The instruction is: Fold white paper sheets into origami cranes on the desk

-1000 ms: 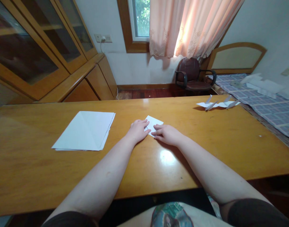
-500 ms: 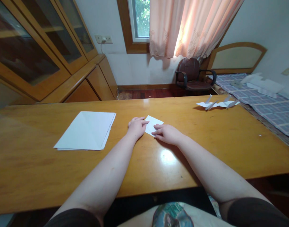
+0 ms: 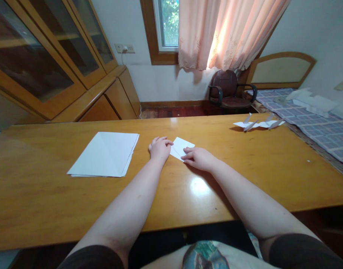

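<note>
Left hand [image 3: 159, 148], middle of frame: fingers loosely bent and bunched, the foremost digit reaching the left corner of a small white paper [image 3: 179, 144]. I cannot tell whether it pinches that corner or only touches it; the undersides of the fingers are hidden from me. Right hand [image 3: 199, 158], just right of it: fingers slightly spread, tips resting on the paper's lower right part. They cover that edge, so its full outline is unseen. A faint line crosses the sheet; whether crease or layer edge, I cannot make out.

The paper lies flat on the wooden table [image 3: 48, 209], center of frame. Left of center: a stack of white sheets [image 3: 105, 153], edges uneven at its right side; count unclear. Right side, near the table's far edge: folded paper pieces [image 3: 251, 125] with raised points, overlapping to my eye, so where one ends is uncertain.

Dark sleeves [image 3: 91, 257] are cut off at the bottom edge, as is a printed garment [image 3: 205, 257]. Upper left: glass-doored cabinet [image 3: 84, 48], contents murky. Top center: curtain [image 3: 198, 33] hiding part of a window [image 3: 170, 24]. Upper right: chair [image 3: 224, 84], its base hidden behind the table; bed [image 3: 289, 106], cropped, bearing white items [image 3: 314, 102] too blurred to identify.
</note>
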The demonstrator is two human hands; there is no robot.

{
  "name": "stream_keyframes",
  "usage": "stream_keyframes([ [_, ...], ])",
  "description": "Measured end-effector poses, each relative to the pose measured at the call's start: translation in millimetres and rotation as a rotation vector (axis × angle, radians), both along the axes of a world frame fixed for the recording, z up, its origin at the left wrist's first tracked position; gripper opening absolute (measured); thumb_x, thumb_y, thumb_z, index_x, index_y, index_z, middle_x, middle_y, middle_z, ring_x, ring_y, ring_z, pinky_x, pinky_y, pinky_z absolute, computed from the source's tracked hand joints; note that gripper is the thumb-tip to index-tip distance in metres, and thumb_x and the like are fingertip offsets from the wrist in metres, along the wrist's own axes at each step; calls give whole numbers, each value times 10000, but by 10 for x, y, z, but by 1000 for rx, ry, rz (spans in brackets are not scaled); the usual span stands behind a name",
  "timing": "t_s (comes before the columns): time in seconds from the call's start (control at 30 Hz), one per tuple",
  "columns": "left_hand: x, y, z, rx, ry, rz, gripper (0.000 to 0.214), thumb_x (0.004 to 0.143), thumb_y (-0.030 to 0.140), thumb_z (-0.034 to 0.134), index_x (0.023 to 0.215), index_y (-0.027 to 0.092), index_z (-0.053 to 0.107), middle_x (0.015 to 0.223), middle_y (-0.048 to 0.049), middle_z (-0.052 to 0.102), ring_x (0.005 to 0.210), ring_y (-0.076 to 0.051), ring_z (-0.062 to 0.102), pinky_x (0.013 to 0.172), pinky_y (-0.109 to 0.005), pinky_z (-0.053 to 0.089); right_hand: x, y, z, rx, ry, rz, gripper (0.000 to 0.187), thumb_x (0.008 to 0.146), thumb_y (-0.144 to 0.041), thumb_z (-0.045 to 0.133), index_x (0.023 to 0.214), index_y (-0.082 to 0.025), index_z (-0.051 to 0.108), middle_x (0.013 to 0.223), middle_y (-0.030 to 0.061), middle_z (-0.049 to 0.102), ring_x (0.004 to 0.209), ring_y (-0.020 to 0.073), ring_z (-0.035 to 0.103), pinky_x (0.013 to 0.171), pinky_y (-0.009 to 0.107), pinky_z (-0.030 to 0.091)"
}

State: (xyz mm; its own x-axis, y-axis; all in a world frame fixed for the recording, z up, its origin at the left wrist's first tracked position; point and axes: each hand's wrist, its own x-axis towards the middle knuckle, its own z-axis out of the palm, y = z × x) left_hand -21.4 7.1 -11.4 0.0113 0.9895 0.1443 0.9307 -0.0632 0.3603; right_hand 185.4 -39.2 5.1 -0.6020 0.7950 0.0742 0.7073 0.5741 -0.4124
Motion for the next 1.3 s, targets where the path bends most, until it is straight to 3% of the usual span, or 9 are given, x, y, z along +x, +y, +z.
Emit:
stream_keyframes([
  [0.13, -36, -3, 20, 72, -32, 8, 345, 826, 178, 461, 1031, 324, 697, 1178, 31, 659, 1144, -212, 510, 971, -387, 386, 9, 4, -18, 5, 4, -1, 266, 849, -306, 580, 1065, -259, 727, 1227, 80, 636, 1163, 245, 575, 986, 354, 439],
  [0.37, -4, -50, 49, 120, -28, -130, 230, 839, 302, 517, 953, 290, 717, 1119, 6, 674, 1112, -225, 527, 981, -382, 391, 16, 0, -30, 1, 29, 3, 255, 848, -308, 587, 1058, -273, 727, 1226, 70, 638, 1156, 240, 580, 995, 362, 434],
  [0.57, 131, -241, 161, 15, 64, -343, 290, 906, 254, 419, 1033, 235, 679, 1086, -62, 674, 1025, -219, 586, 911, -351, 441, 15, -11, -18, -9, 35, -8, 259, 849, -300, 585, 1062, -266, 728, 1281, 88, 600, 1170, 259, 569, 987, 377, 443],
  [0.63, 208, -340, 190, -51, 170, -334, 290, 914, 256, 399, 984, 206, 677, 1020, -94, 678, 986, -245, 603, 871, -371, 459, 14, -7, -20, -1, 41, 6, 258, 849, -294, 586, 1064, -268, 726, 1268, 83, 610, 1169, 258, 570, 991, 380, 439],
  [0.87, 314, -453, 197, -53, 262, -405, 350, 879, 217, 472, 1214, 146, 547, 1310, -148, 553, 1233, -259, 487, 1063, -412, 330, 12, -6, -17, 27, 35, 56, 261, 872, -299, 561, 1068, -241, 724, 1158, 95, 658, 1112, 243, 595, 955, 352, 452],
  [1.07, 274, -438, 112, -88, 234, -391, 456, 903, 261, 450, 1352, 181, 431, 1447, -134, 427, 1330, -259, 389, 1094, -451, 278, 30, 17, 12, 58, 24, 93, 239, 879, -281, 551, 1034, -241, 729, 1117, 73, 676, 1026, 199, 625, 915, 310, 458],
  [1.13, 270, -432, 90, -84, 217, -406, 489, 904, 318, 456, 1365, 157, 417, 1449, -151, 419, 1344, -264, 369, 1108, -450, 256, 84, 69, 12, 82, 29, 43, 243, 887, -256, 532, 1036, -221, 722, 1086, 75, 691, 993, 186, 633, 910, 300, 454],
  [1.23, 252, -399, 81, -110, 180, -461, 575, 874, 410, 504, 1376, 145, 411, 1457, -161, 405, 1362, -273, 339, 1127, -458, 225, 218, 180, -28, 162, 16, -209, 264, 895, -222, 505, 1068, -184, 701, 1048, 103, 704, 973, 206, 636, 902, 333, 451],
  [1.3, 230, -368, 85, -146, 159, -504, 610, 858, 428, 524, 1396, 172, 396, 1482, -140, 372, 1377, -278, 312, 1135, -492, 196, 311, 247, -74, 139, 23, -264, 264, 898, -202, 490, 1050, -189, 706, 1026, 93, 714, 945, 204, 643, 879, 329, 461],
])
